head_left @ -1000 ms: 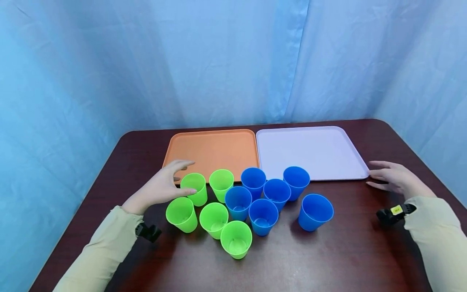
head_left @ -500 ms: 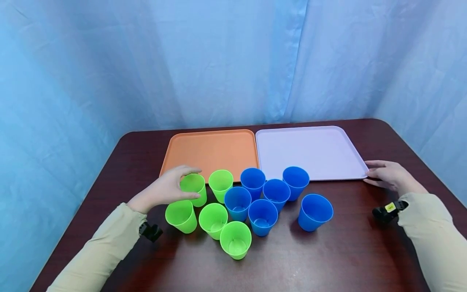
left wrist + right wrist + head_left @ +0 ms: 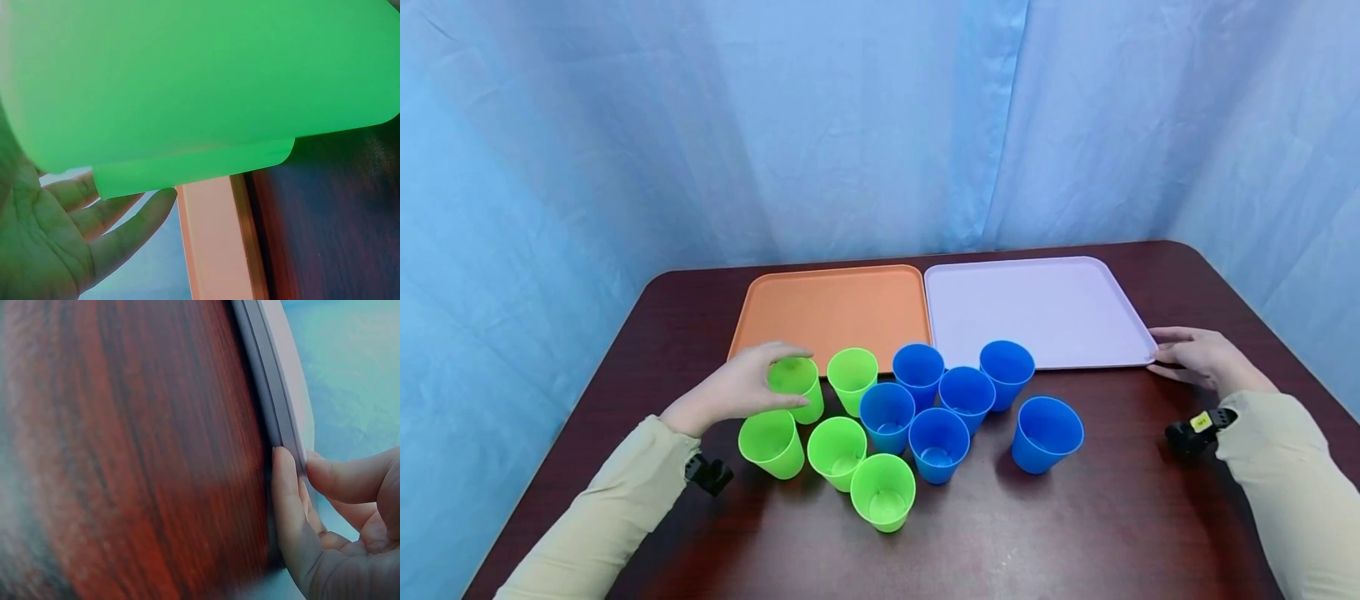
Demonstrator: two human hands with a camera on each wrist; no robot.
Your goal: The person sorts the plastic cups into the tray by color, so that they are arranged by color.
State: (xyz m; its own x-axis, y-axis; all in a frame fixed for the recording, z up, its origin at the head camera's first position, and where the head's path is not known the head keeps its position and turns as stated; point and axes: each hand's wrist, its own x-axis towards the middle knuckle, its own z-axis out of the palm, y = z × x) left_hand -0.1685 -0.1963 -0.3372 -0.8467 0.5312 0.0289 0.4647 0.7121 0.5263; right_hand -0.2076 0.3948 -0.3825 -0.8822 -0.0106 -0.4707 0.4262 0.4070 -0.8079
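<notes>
Green cup point(image 3: 797, 385) at the back left of the group stands on the desk point(image 3: 970, 550), before the orange tray point(image 3: 835, 308), and my left grip point(image 3: 747, 385) holds it from the left: thumb across its near side, fingers bowed round behind, palm facing right. My left forearm slants in from the lower left. My right grip point(image 3: 1197, 360), arm reaching in from the lower right, pinches the right front corner of the lavender tray point(image 3: 1037, 312).

From the left wrist I see my fingers reach down the cup's far side, which the head view hides; a nearer green cup point(image 3: 200, 75) fills most of that picture. The right wrist shows my thumb and a finger on opposite faces of the tray's rim. Only the head view takes in the blue cups point(image 3: 938, 446).
</notes>
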